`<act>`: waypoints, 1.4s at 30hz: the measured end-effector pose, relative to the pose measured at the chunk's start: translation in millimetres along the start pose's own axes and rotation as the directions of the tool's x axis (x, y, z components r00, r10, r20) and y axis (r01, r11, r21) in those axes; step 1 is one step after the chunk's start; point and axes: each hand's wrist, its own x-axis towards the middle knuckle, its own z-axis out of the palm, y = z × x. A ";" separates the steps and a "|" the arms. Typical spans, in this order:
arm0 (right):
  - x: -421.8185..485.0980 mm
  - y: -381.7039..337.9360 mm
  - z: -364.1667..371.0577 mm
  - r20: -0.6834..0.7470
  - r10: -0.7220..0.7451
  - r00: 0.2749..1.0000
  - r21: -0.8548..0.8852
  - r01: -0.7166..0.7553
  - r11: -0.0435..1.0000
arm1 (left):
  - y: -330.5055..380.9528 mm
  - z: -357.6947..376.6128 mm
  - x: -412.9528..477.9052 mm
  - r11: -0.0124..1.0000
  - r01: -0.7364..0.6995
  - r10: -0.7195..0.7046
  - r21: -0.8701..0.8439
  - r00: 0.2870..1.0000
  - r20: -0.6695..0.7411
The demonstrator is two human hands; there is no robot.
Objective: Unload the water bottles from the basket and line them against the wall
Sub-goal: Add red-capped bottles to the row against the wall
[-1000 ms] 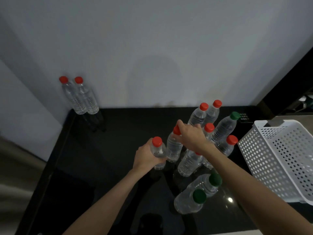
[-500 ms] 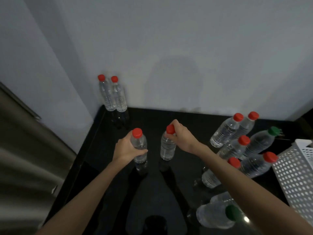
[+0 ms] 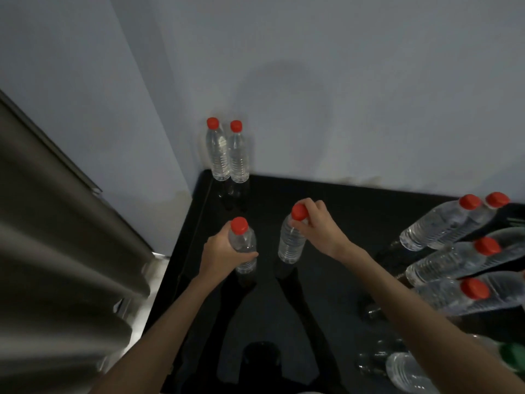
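Note:
My left hand [image 3: 223,253] grips a red-capped water bottle [image 3: 243,245] around its body, upright over the black counter [image 3: 335,308]. My right hand [image 3: 319,228] holds a second red-capped bottle [image 3: 289,240] by its neck and cap. Two red-capped bottles [image 3: 228,150] stand side by side in the far left corner, against the white wall [image 3: 341,95]. Several more bottles [image 3: 454,251] are clustered at the right, most red-capped, with a green-capped bottle [image 3: 412,371] at the bottom right. The basket is out of view.
A grey ridged curtain or panel [image 3: 56,251] fills the left side beyond the counter's left edge. The wall runs along the back of the counter.
Both hands have carried their bottles leftward away from the cluster, toward the corner pair. The view has swung left, so the white basket has left the frame.

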 end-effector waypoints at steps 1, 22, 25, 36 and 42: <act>-2.5 2.8 3.7 -0.019 0.023 1.000 0.014 -0.023 1.000 | -2.0 0.6 -0.9 1.000 -0.021 0.022 -0.018 1.000 0.015; 7.4 1.1 51.1 -0.230 0.177 0.957 0.203 -0.131 0.970 | -13.3 4.6 28.3 0.946 -0.101 0.080 -0.308 0.994 -0.079; 25.2 -4.8 45.3 -0.214 0.152 0.965 0.204 -0.108 0.973 | -1.3 0.1 54.8 0.945 -0.119 0.102 -0.306 0.992 -0.069; 142.5 -7.0 16.9 -0.256 0.084 0.963 0.221 -0.026 0.975 | 40.5 6.6 181.7 0.938 -0.120 0.102 -0.325 0.992 -0.072; 194.5 14.3 8.3 -0.285 0.023 0.958 0.183 0.031 0.983 | 46.6 28.6 230.8 0.930 -0.124 0.106 -0.345 0.992 -0.071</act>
